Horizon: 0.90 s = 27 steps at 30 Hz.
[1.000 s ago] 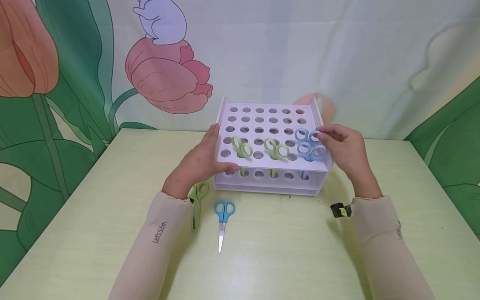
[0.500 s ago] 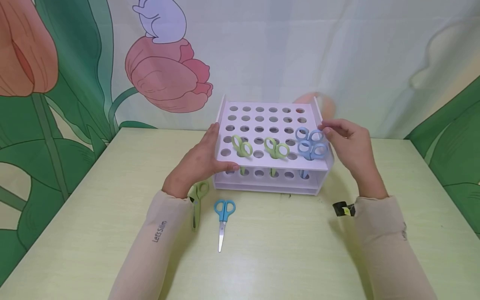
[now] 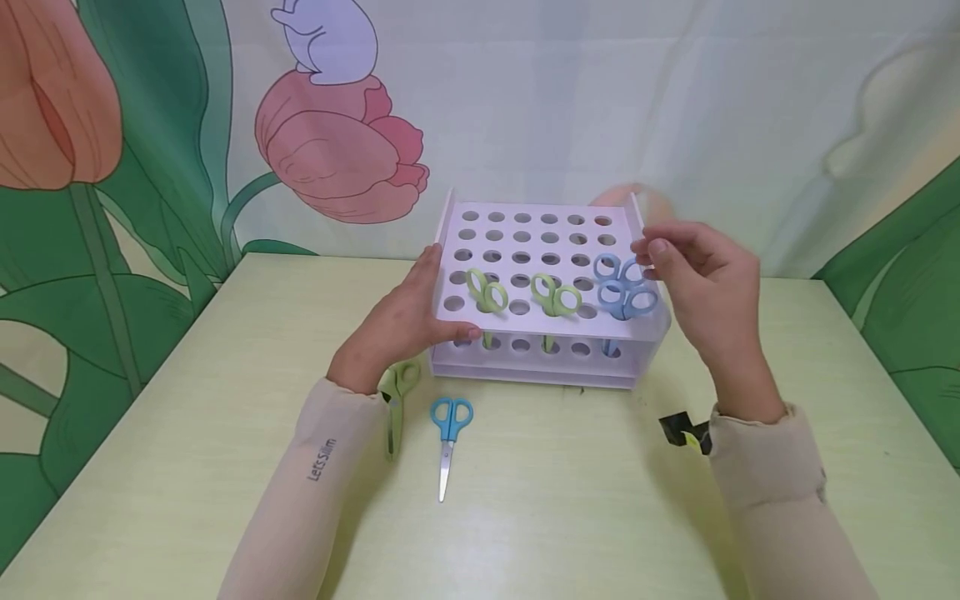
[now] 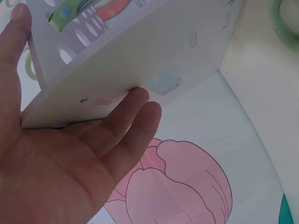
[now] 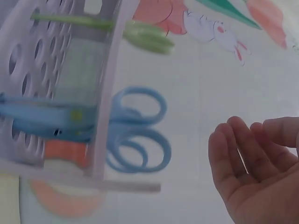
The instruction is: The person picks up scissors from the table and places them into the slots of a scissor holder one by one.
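A white rack (image 3: 521, 322) with rows of round holes stands upright on the table. My left hand (image 3: 397, 321) grips its left front corner, thumb along the front edge and fingers against the outer side panel (image 4: 135, 56). Two green-handled scissors (image 3: 555, 297) stand in front-row holes. Two pairs of light-blue scissors (image 3: 624, 300) stand at the right end, their loops overlapping and blades down. My right hand (image 3: 712, 292) hovers beside them at the rack's right edge, fingers loosely bent. In the right wrist view, a gap separates that hand (image 5: 257, 163) from the blue loops (image 5: 145, 149).
On the table in front of the rack lie blue-handled scissors (image 3: 450, 429), points towards me. To their left lie green scissors (image 3: 397, 408), partly hidden by my left wrist. A fabric backdrop (image 3: 525, 117) with tulips and a rabbit hangs behind the table (image 3: 555, 500).
My right hand has let go of the rear light-blue scissors' loop and drawn back to the right. My left hand stays on the rack, and the scissors stay where they were.
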### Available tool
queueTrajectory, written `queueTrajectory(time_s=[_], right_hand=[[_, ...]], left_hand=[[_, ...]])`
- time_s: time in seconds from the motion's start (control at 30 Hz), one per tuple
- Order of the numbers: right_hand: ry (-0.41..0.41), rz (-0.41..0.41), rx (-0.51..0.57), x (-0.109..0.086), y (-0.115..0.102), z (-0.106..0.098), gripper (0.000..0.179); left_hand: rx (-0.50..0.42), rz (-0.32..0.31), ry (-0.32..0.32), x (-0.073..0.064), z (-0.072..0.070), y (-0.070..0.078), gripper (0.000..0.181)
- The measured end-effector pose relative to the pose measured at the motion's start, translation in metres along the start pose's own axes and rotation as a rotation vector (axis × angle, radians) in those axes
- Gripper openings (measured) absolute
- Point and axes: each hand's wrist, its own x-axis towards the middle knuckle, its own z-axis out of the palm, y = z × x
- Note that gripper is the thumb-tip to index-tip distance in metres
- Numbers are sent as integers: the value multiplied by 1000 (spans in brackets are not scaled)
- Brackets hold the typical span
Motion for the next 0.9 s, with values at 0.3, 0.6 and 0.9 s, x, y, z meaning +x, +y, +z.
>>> queueTrajectory(time_s=[0.3, 0.6, 0.9], right_hand=[[-165, -11, 158, -14, -10, 23, 14], [-345, -15, 186, -24, -3, 39, 13], [-563, 74, 179, -39, 8, 70, 15]], left_hand=[[-8, 3, 5, -1, 0, -2, 130], [-3, 22, 3, 1, 0, -2, 130], [-15, 30, 15, 2, 1, -3, 128]])
